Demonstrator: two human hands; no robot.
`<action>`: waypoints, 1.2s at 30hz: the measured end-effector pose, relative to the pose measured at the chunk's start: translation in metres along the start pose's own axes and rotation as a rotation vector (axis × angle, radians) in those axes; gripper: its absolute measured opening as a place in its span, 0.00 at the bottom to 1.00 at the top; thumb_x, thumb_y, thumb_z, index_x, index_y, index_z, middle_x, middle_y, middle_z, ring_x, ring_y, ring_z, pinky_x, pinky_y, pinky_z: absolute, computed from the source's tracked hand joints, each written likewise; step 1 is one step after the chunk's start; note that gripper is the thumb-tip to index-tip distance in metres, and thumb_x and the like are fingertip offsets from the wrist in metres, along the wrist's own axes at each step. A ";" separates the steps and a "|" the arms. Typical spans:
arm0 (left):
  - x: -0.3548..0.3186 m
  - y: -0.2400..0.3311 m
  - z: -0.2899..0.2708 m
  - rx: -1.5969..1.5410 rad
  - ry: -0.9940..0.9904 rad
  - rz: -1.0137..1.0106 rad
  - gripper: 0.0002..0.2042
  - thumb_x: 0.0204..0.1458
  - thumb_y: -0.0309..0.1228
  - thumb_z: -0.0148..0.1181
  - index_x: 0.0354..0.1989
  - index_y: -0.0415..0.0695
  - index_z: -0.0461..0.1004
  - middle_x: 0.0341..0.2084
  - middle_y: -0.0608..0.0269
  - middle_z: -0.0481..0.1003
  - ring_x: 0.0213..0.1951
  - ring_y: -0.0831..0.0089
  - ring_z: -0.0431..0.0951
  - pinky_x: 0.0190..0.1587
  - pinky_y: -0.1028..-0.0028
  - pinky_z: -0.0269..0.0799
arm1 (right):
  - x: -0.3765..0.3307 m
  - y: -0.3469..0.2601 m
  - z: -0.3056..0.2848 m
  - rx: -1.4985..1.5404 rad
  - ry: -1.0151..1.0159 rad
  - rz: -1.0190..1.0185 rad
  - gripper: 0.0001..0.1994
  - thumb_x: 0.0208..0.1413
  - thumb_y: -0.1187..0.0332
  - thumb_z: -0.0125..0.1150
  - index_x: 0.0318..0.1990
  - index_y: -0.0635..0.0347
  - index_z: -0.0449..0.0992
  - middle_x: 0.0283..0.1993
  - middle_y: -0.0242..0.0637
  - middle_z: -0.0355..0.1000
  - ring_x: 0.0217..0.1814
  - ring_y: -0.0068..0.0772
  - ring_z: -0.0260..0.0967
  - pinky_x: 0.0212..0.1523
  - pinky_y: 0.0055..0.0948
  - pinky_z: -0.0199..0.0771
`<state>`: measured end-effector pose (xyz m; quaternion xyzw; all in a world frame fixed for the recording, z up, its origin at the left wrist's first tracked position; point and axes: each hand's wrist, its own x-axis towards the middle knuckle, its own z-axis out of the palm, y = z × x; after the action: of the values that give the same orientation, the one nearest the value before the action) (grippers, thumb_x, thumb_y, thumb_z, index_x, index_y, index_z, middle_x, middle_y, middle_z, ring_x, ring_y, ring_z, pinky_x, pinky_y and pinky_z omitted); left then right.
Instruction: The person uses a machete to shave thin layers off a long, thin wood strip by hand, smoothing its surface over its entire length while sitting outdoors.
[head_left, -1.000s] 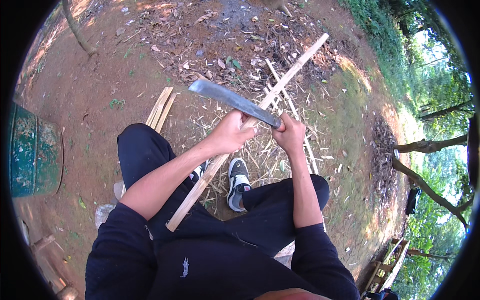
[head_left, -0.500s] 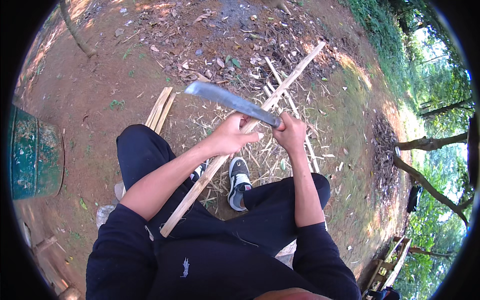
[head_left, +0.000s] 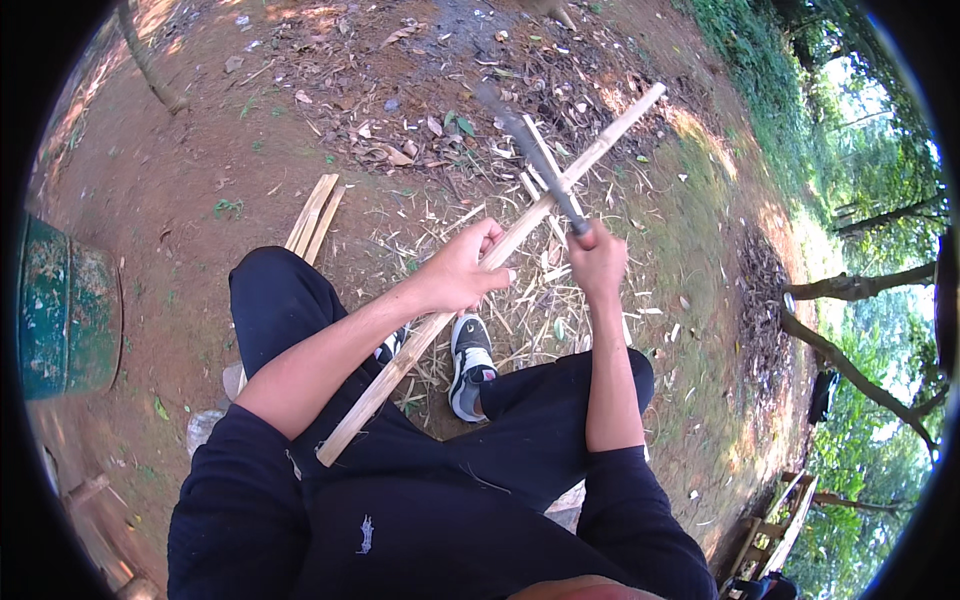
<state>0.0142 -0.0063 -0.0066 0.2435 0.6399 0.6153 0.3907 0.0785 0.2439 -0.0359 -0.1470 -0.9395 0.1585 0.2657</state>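
A long split bamboo strip [head_left: 385,382] slants from my lap up to the far right. My left hand [head_left: 465,268] is closed round its middle. My right hand [head_left: 600,262] grips a machete [head_left: 545,160] by the handle, which the fingers hide. The blade, seen nearly edge-on and blurred toward its tip, crosses the strip beyond my left hand and points to the far left. Whether its edge touches the bamboo I cannot tell.
Two bamboo strips [head_left: 315,220] lie beside my left knee. More strips [head_left: 533,135] and pale shavings [head_left: 520,300] cover the dirt around my shoe [head_left: 468,368]. A green metal drum [head_left: 70,305] stands at the left, a thin trunk [head_left: 150,65] at the far left.
The machete has swung from lying flat toward the left to a steeper, edge-on angle across the bamboo. My right hand has shifted slightly right; my left hand keeps its hold.
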 end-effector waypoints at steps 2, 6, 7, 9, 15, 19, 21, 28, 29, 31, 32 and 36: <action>0.000 0.001 0.003 -0.031 0.029 0.061 0.15 0.51 0.24 0.61 0.44 0.39 0.62 0.30 0.61 0.70 0.15 0.81 0.69 0.12 0.76 0.63 | -0.005 -0.014 0.003 -0.005 0.019 -0.246 0.05 0.45 0.73 0.59 0.22 0.58 0.70 0.16 0.39 0.71 0.16 0.38 0.72 0.21 0.38 0.72; -0.004 0.002 0.006 0.022 0.059 0.071 0.15 0.50 0.21 0.60 0.44 0.37 0.63 0.30 0.62 0.69 0.20 0.81 0.70 0.15 0.75 0.65 | 0.007 0.007 0.008 -0.113 0.054 -0.285 0.03 0.43 0.73 0.59 0.23 0.57 0.70 0.16 0.41 0.71 0.17 0.43 0.72 0.21 0.41 0.71; -0.004 0.000 0.003 0.029 0.038 0.066 0.15 0.50 0.21 0.60 0.44 0.37 0.63 0.30 0.63 0.69 0.21 0.81 0.70 0.16 0.75 0.65 | 0.011 0.011 0.005 -0.074 0.099 -0.173 0.03 0.43 0.72 0.59 0.23 0.57 0.71 0.16 0.42 0.70 0.17 0.44 0.71 0.20 0.40 0.71; 0.002 0.005 0.001 0.039 0.035 0.105 0.15 0.50 0.22 0.60 0.43 0.39 0.62 0.30 0.63 0.69 0.18 0.80 0.68 0.14 0.76 0.62 | 0.022 0.027 0.004 -0.176 0.147 -0.132 0.04 0.44 0.71 0.61 0.23 0.56 0.71 0.15 0.41 0.70 0.16 0.42 0.71 0.20 0.40 0.72; 0.004 -0.003 -0.002 0.066 0.065 0.088 0.16 0.52 0.23 0.60 0.46 0.42 0.60 0.30 0.61 0.70 0.11 0.81 0.65 0.10 0.76 0.58 | 0.000 -0.005 0.009 -0.065 0.079 -0.205 0.05 0.45 0.71 0.61 0.23 0.55 0.70 0.15 0.38 0.70 0.14 0.37 0.70 0.18 0.35 0.71; 0.004 -0.014 -0.004 0.112 0.117 0.319 0.13 0.49 0.20 0.59 0.43 0.38 0.64 0.31 0.62 0.70 0.32 0.76 0.74 0.36 0.72 0.73 | 0.003 -0.008 0.013 -0.100 0.075 -0.401 0.05 0.44 0.71 0.62 0.23 0.55 0.70 0.16 0.39 0.70 0.16 0.42 0.71 0.20 0.38 0.72; 0.013 -0.027 -0.004 0.162 0.120 0.431 0.14 0.49 0.20 0.59 0.44 0.38 0.64 0.32 0.63 0.70 0.29 0.78 0.72 0.31 0.74 0.69 | 0.011 0.013 0.008 -0.065 0.113 -0.257 0.05 0.44 0.70 0.62 0.23 0.55 0.71 0.16 0.41 0.70 0.17 0.45 0.71 0.21 0.40 0.73; 0.005 -0.013 -0.001 0.106 0.036 0.065 0.17 0.51 0.21 0.60 0.48 0.42 0.61 0.33 0.62 0.70 0.16 0.82 0.66 0.14 0.75 0.59 | 0.006 0.011 0.005 -0.096 0.037 0.033 0.07 0.49 0.67 0.61 0.24 0.56 0.72 0.15 0.40 0.71 0.15 0.44 0.71 0.19 0.41 0.72; 0.003 -0.014 -0.004 0.094 0.035 0.078 0.17 0.51 0.21 0.60 0.48 0.42 0.62 0.33 0.62 0.70 0.16 0.82 0.66 0.14 0.75 0.60 | -0.002 0.001 0.008 -0.064 0.064 -0.019 0.09 0.45 0.68 0.64 0.22 0.57 0.69 0.15 0.42 0.69 0.17 0.46 0.70 0.22 0.44 0.70; 0.002 -0.017 -0.010 0.070 0.037 0.102 0.17 0.52 0.21 0.60 0.48 0.42 0.62 0.34 0.62 0.71 0.17 0.82 0.66 0.14 0.76 0.61 | -0.001 -0.012 0.006 -0.126 0.103 -0.311 0.06 0.41 0.73 0.61 0.22 0.56 0.68 0.13 0.36 0.67 0.14 0.40 0.69 0.21 0.42 0.71; 0.001 -0.017 -0.009 0.105 0.054 0.141 0.17 0.51 0.21 0.60 0.47 0.41 0.63 0.34 0.61 0.70 0.19 0.81 0.67 0.17 0.75 0.62 | 0.003 -0.005 0.006 -0.114 0.075 -0.367 0.06 0.38 0.73 0.61 0.22 0.55 0.68 0.13 0.37 0.67 0.15 0.41 0.69 0.21 0.43 0.71; -0.003 0.006 0.002 0.150 0.002 0.156 0.15 0.47 0.21 0.59 0.43 0.38 0.65 0.30 0.61 0.70 0.28 0.75 0.71 0.28 0.69 0.68 | 0.021 0.049 -0.008 -0.223 0.160 0.063 0.02 0.45 0.73 0.57 0.24 0.57 0.73 0.19 0.44 0.71 0.21 0.50 0.72 0.24 0.45 0.70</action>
<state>0.0164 -0.0073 0.0000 0.3207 0.6637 0.5943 0.3217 0.0750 0.2973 -0.0383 -0.2173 -0.9220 0.0492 0.3166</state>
